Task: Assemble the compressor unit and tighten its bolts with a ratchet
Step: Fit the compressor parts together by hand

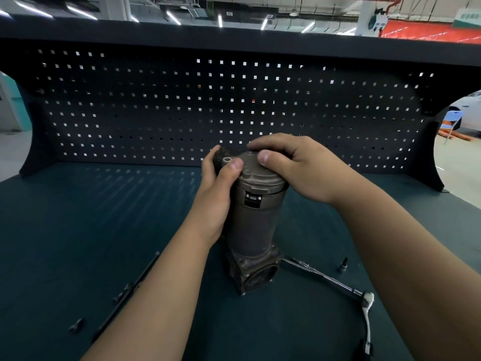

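The compressor unit [256, 222] is stood upright on its squarish base in the middle of the dark green bench top [65, 243], and its upper end is held by both hands. Nearest the viewer, at the right, a chrome ratchet [368, 300] is laid flat on the bench, with its handle pointed toward the near edge. A slim extension bar [322, 276] is seen running from the ratchet's head to a spot just beside the unit's base. A small dark socket [344, 265] is stood a little beyond the bar, apart from it. At the near left a short bolt [76, 325] is laid by itself, and a long thin rod [140, 276] is stretched diagonally toward the unit, without touching it. Farther in, the ribbed cap [263, 170] at the top of the unit is clasped from the left by the left hand [218, 188], with the thumb laid over the top beside a small round port. The same cap is covered from the right by the right hand [291, 165], its fingers curled over the far rim and its thumb pressed on the top. Behind the unit, the back of the bench is closed off by a dark pegboard [182, 113].
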Tool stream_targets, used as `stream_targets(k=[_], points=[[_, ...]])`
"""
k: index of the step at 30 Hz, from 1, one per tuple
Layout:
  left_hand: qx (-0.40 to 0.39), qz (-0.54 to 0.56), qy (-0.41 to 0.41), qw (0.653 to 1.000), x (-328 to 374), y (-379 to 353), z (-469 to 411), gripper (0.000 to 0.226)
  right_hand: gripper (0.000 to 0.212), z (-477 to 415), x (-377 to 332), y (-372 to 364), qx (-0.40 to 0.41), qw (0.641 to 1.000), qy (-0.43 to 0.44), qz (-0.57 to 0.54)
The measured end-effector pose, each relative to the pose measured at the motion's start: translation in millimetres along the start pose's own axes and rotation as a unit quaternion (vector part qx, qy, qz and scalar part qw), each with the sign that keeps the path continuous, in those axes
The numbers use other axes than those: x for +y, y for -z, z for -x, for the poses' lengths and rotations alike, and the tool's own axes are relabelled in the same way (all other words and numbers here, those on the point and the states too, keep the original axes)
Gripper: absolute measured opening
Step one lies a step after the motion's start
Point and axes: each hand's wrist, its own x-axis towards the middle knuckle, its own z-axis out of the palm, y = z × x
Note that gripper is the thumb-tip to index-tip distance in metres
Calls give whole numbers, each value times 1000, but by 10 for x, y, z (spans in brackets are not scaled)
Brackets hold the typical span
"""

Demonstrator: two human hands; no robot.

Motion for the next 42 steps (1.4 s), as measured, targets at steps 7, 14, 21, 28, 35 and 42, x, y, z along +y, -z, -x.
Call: stream_targets(k=[7, 14, 21, 28, 35, 42], points=[[26, -3, 20, 999, 25, -37, -5, 81, 16, 104, 12, -172, 105, 990, -48, -82], [33, -1, 48, 998, 102, -59, -51, 72, 51, 78, -17, -282, 109, 923, -189, -318], [36, -16, 62, 997, 162, -83, -35, 77, 60, 146, -1, -305, 133, 927, -187, -296], [33, -9, 61, 998, 176, -90, 3, 74, 52, 206, 1, -314, 113, 902, -175, -378], [7, 6, 119, 993, 260, -155, 5, 100, 37, 138, -34, -199, 71, 872, -194, -444], [55, 12, 112, 992, 241, -172, -32, 74, 35, 101, -19, -127, 18, 826, -204, -525]])
